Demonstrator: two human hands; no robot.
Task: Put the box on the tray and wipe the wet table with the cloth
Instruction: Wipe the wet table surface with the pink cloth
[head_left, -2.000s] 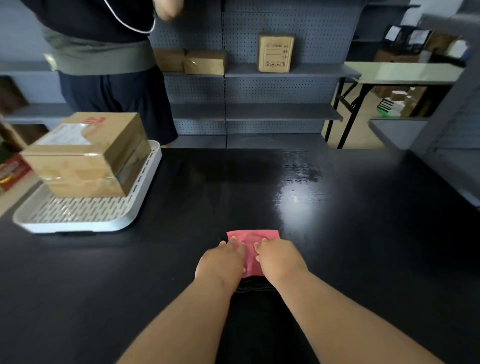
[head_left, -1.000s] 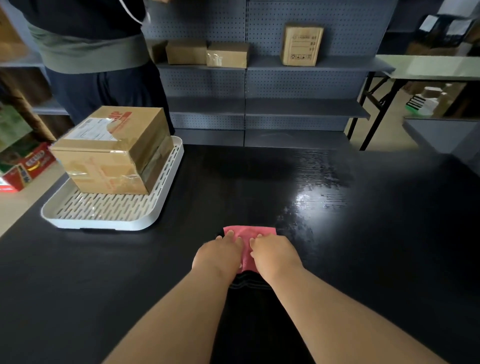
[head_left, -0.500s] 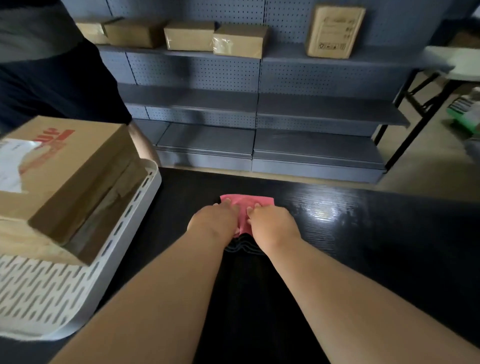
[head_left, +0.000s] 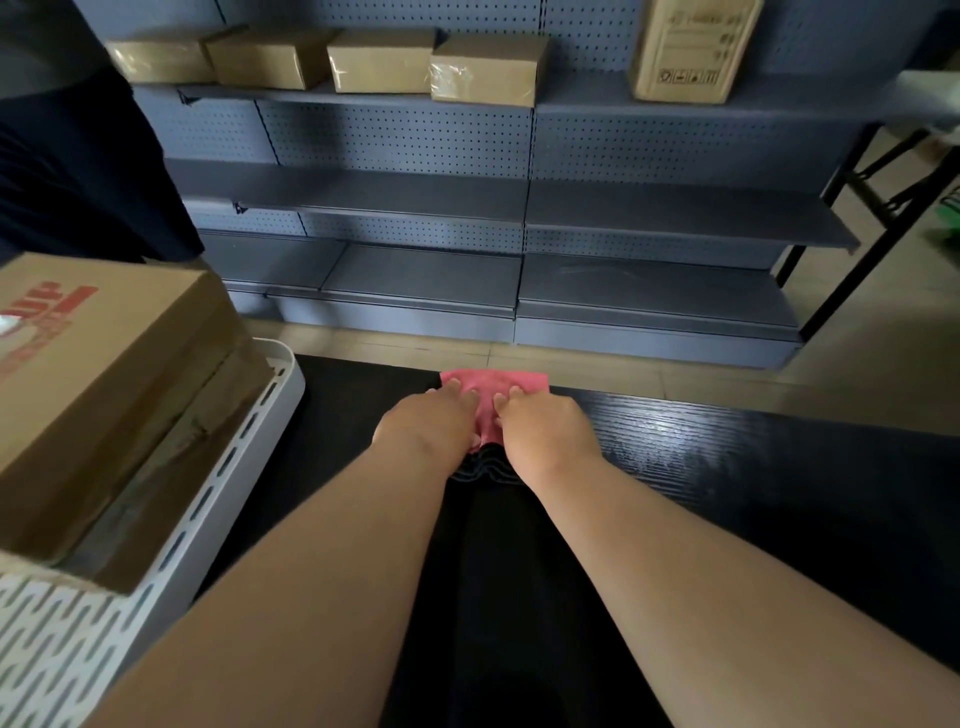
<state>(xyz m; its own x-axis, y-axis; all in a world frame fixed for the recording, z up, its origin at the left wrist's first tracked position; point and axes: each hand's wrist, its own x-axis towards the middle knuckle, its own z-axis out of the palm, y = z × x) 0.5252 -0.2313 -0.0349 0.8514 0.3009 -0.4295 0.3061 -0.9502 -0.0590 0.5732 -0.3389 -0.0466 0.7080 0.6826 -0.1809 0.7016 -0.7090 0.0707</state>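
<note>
A pink cloth (head_left: 493, 383) lies flat at the far edge of the black table (head_left: 753, 467). My left hand (head_left: 423, 428) and my right hand (head_left: 543, 431) press down on it side by side, fingers on top, covering most of it. A brown cardboard box (head_left: 104, 384) with red print rests on the white slotted tray (head_left: 228, 493) at the left. A wet sheen shows on the table to the right of my hands.
Beyond the table's far edge stands grey pegboard shelving (head_left: 519, 202) with several cardboard boxes (head_left: 483, 67) on the top shelf. Another person in dark clothes (head_left: 78, 156) stands at the far left. Black folding table legs (head_left: 883, 197) are at the right.
Both hands have pushed the cloth forward across the table, from the middle to its far edge. My head has leaned forward with them, so the tray and box appear closer.
</note>
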